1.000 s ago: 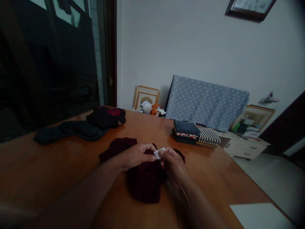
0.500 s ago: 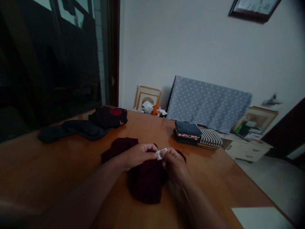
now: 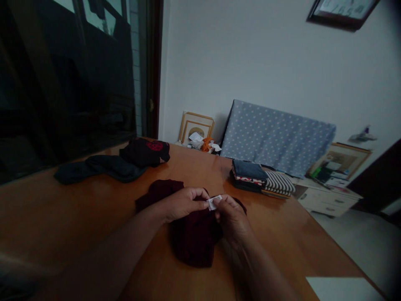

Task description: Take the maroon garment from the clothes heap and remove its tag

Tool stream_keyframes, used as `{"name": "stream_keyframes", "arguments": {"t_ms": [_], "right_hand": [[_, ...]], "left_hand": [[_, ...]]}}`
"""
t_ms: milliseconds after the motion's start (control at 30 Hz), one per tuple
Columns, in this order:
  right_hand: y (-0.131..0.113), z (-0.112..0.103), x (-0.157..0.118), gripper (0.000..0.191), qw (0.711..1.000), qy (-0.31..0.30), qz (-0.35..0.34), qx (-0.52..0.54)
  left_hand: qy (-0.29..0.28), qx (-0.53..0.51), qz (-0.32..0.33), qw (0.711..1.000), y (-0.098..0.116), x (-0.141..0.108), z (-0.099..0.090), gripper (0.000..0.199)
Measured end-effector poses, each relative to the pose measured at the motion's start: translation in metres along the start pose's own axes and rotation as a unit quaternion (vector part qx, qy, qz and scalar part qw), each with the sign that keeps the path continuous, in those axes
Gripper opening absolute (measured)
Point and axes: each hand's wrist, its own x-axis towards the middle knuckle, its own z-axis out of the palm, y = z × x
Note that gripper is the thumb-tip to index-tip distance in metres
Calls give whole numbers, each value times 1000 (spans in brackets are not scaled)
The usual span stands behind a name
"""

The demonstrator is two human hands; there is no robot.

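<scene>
A dark maroon garment (image 3: 196, 240) lies bunched on the wooden table in front of me. Above it, a small white label (image 3: 214, 203) is stretched between my two hands. My left hand (image 3: 184, 205) pinches the label's left end between thumb and fingertips. On the other side, my right hand (image 3: 232, 215) grips the label with its thumb lying across the face. Print on the label is too small to read. Whether the label is sewn to the garment is hidden by my fingers.
Dark trousers (image 3: 103, 168) and a black garment with a red print (image 3: 145, 151) lie at the far left of the table (image 3: 269, 246). Folded clothes (image 3: 249, 172) and a striped folded piece (image 3: 278, 183) are stacked at the back right. A white sheet (image 3: 341, 288) sits at the near right edge.
My view has shifted slightly, so the scene sits a little to the right. Both hands keep the same hold on the label; the garment has not visibly moved.
</scene>
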Motion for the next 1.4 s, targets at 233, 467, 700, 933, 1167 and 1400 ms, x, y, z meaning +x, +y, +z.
{"name": "stream_keyframes", "arguments": {"t_ms": [233, 467, 700, 933, 1167, 1400], "right_hand": [[3, 0, 2, 21, 1000, 7, -10, -19], [12, 1, -1, 16, 947, 11, -200, -249], [18, 1, -5, 17, 849, -13, -375, -373], [13, 1, -10, 24, 780, -11, -429, -455], [14, 2, -12, 32, 765, -27, -426, -482], [16, 2, -11, 34, 769, -38, -415, -485]], "left_hand": [[18, 23, 3, 1000, 0, 1, 0, 22], [91, 35, 12, 995, -4, 4, 1, 15], [93, -44, 26, 994, -2, 4, 2, 16], [85, -101, 27, 991, 2, 1, 2, 19], [74, -135, 34, 988, 0, 1, -2, 20], [71, -137, 27, 988, 0, 1, -3, 18]]}}
